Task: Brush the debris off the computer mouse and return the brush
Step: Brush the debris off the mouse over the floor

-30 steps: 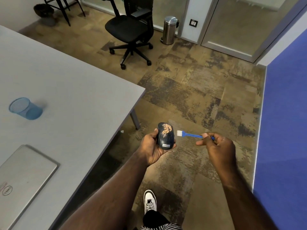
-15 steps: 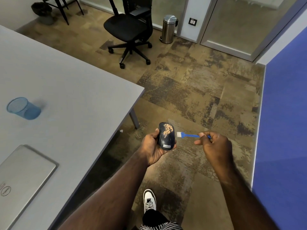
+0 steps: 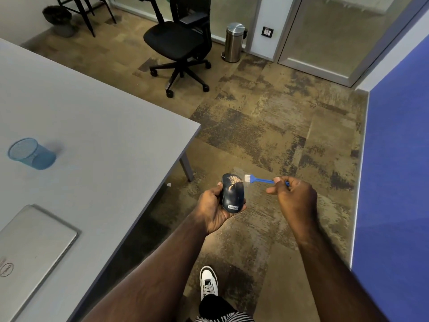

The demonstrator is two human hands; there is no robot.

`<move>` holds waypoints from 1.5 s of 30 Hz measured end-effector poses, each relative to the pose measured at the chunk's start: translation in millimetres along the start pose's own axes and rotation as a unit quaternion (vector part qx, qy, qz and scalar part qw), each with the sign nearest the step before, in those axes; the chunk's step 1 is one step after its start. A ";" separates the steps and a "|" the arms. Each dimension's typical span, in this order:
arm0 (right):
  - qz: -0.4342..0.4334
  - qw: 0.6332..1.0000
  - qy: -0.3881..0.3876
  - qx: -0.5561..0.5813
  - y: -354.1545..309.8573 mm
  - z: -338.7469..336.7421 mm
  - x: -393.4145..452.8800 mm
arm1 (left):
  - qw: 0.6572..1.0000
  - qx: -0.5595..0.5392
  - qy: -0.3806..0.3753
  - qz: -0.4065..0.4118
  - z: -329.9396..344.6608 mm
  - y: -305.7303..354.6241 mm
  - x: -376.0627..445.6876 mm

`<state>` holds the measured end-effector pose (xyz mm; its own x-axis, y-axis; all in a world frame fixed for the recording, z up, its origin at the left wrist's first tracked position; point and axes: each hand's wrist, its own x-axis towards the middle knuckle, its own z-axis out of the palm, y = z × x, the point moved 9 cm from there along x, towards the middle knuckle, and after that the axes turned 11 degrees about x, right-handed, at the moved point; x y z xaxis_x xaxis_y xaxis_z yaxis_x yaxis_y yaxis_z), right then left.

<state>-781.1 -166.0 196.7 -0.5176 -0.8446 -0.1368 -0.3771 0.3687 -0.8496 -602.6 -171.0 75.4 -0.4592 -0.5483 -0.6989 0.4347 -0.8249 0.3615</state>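
Observation:
My left hand (image 3: 212, 206) holds a dark blue computer mouse (image 3: 232, 193) over the floor, just past the table corner. Pale brown debris (image 3: 234, 181) lies on the mouse's front half. My right hand (image 3: 293, 197) pinches the blue handle of a small brush (image 3: 257, 180). The brush's white bristles touch the mouse's upper right edge. A blue mesh cup (image 3: 31, 154) lies on its side on the grey table (image 3: 97, 145) at the left.
A closed silver laptop (image 3: 30, 249) rests on the table's near left. A black office chair (image 3: 180, 43) and a steel bin (image 3: 234, 42) stand farther back. A blue wall (image 3: 394, 182) runs along the right. My white shoe (image 3: 209, 282) is below.
The brush has moved left from a gap beside the mouse until its bristles meet the mouse. The debris patch looks smaller and shifted toward the front right.

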 end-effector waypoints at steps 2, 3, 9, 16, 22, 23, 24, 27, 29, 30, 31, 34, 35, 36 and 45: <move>-0.013 0.999 -0.018 0.032 -4.5 -0.4 -1.3 | 1.000 0.000 -0.001 0.004 -0.8 -0.2 -0.1; -0.024 0.998 -0.045 0.046 -7.8 4.2 -4.8 | 1.000 0.001 -0.002 0.006 -0.8 0.4 0.0; -0.023 0.999 -0.033 0.002 -5.9 2.6 -9.3 | 1.000 -0.001 -0.012 0.002 -0.2 1.3 -0.7; -0.058 0.996 -0.073 -0.014 -13.7 4.1 -18.6 | 1.000 -0.004 -0.028 0.013 1.6 4.2 -3.1; -0.059 0.995 -0.075 0.028 -12.8 -5.2 -19.3 | 0.999 -0.019 -0.022 0.016 -2.9 3.0 -3.6; -0.069 0.992 -0.102 0.017 -14.0 1.8 -25.3 | 0.999 -0.022 -0.023 0.018 -2.1 3.3 -3.9; -0.075 0.991 -0.108 0.000 -13.4 5.4 -28.0 | 0.999 -0.024 -0.024 0.020 -0.9 3.4 -4.2; -0.052 0.998 -0.032 -0.012 -6.8 -9.6 -17.5 | 0.999 -0.027 -0.025 0.012 1.2 1.3 -5.9; -0.052 0.998 -0.018 0.016 -6.8 -17.3 -13.9 | 0.999 -0.026 -0.023 0.009 0.6 0.6 -6.6; -0.059 0.997 -0.040 0.030 -8.7 -13.9 -15.1 | 0.999 -0.025 -0.020 0.011 0.1 1.0 -6.5; -0.068 0.995 -0.072 0.032 -10.9 -7.3 -18.8 | 0.999 -0.026 -0.018 0.014 0.3 1.6 -6.9; -0.074 0.993 -0.088 -0.012 -10.8 1.2 -25.7 | 0.999 -0.029 -0.017 0.021 2.7 2.8 -7.1; -0.066 0.996 -0.060 -0.016 -9.9 -3.6 -23.0 | 0.999 -0.025 -0.015 0.020 3.4 2.7 -7.9; -0.057 0.998 -0.035 -0.010 -10.1 -8.7 -20.8 | 1.000 -0.019 -0.014 0.019 3.4 2.0 -8.8; -0.053 0.997 -0.053 -0.023 -25.3 15.1 -14.0 | 1.000 0.019 -0.008 0.017 5.4 -2.3 -8.2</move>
<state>-752.7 -169.4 212.4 -0.3895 -0.9153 -0.1022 -0.4622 0.2902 -0.8379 -604.0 -165.4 83.7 -0.4566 -0.5778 -0.6765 0.4212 -0.8102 0.4077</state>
